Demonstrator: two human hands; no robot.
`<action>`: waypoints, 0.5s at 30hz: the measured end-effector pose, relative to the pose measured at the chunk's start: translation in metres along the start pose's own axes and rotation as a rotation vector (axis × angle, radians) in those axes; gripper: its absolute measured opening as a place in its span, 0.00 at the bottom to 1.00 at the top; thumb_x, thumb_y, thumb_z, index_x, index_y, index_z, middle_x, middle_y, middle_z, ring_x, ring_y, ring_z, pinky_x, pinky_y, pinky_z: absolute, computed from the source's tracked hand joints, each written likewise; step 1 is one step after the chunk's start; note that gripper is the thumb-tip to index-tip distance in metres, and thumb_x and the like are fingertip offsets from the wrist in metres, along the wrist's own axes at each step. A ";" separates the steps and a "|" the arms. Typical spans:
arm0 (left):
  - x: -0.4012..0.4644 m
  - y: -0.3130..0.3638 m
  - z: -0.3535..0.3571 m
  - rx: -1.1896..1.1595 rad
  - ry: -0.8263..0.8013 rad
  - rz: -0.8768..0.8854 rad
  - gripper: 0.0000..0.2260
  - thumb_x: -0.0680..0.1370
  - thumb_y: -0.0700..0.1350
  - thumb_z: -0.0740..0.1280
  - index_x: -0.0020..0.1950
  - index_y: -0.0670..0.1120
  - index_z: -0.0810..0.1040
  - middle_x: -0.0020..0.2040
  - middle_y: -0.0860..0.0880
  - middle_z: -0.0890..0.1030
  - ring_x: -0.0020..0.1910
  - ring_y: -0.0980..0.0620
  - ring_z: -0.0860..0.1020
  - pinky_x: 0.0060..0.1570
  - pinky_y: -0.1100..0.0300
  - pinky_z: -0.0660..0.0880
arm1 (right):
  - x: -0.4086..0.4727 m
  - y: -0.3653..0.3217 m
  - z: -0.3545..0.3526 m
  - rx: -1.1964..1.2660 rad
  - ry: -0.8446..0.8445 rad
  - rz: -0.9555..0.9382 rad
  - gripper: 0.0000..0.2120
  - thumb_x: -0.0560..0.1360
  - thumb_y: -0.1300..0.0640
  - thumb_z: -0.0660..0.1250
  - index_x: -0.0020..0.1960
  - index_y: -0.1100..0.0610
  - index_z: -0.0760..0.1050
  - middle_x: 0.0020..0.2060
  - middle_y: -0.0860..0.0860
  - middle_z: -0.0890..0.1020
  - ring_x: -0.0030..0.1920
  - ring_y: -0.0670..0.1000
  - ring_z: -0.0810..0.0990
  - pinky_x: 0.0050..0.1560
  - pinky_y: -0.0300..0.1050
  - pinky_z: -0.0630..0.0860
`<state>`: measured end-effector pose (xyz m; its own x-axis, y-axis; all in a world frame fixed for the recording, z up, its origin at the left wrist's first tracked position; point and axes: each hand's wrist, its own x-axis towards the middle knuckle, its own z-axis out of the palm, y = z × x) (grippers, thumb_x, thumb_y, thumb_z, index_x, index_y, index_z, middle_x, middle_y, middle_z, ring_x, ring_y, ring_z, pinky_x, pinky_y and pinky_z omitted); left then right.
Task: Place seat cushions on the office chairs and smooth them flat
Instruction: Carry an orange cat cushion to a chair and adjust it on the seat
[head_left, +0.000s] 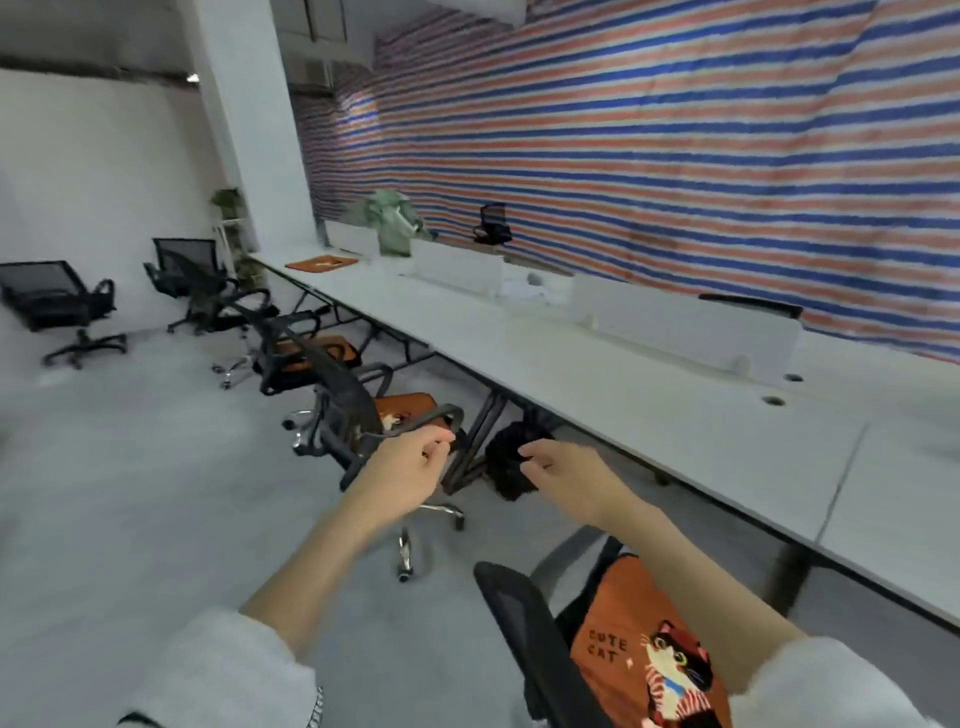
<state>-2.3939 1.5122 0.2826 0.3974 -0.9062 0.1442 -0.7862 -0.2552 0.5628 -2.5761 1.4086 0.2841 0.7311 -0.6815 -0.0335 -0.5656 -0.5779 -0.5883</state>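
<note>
An orange cat cushion lies on the nearest chair by the table; two further chairs hold orange cushions too. Both hands, left and right, hover loosely curled, holding nothing. Pressing flat palms outward from the cushion's middle would likely smooth it best

A striped red, white and blue tarp covers the far wall behind a long white desk; a white pillar rises from the pale grey floor
</note>
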 end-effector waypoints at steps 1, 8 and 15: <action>0.001 -0.026 -0.014 -0.011 0.041 -0.032 0.13 0.81 0.46 0.57 0.63 0.49 0.76 0.57 0.50 0.81 0.54 0.50 0.79 0.56 0.58 0.74 | 0.016 -0.017 0.011 -0.009 -0.002 -0.018 0.19 0.82 0.52 0.56 0.71 0.54 0.67 0.64 0.51 0.77 0.62 0.51 0.76 0.60 0.42 0.72; 0.035 -0.162 -0.075 -0.088 0.167 -0.168 0.12 0.81 0.44 0.59 0.62 0.47 0.77 0.55 0.48 0.81 0.53 0.50 0.79 0.50 0.63 0.70 | 0.156 -0.103 0.073 -0.054 0.002 -0.160 0.16 0.81 0.54 0.57 0.67 0.55 0.72 0.62 0.53 0.79 0.63 0.53 0.76 0.63 0.44 0.69; 0.149 -0.287 -0.141 -0.073 0.186 -0.262 0.14 0.82 0.46 0.56 0.66 0.48 0.73 0.61 0.47 0.78 0.59 0.50 0.76 0.53 0.65 0.68 | 0.348 -0.170 0.128 -0.028 -0.041 -0.232 0.16 0.81 0.52 0.57 0.66 0.54 0.73 0.59 0.51 0.81 0.57 0.51 0.79 0.55 0.40 0.72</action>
<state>-2.0428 1.4984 0.2577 0.6666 -0.7340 0.1297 -0.6128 -0.4407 0.6560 -2.1768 1.3273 0.2690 0.8572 -0.5106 0.0664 -0.3909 -0.7293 -0.5616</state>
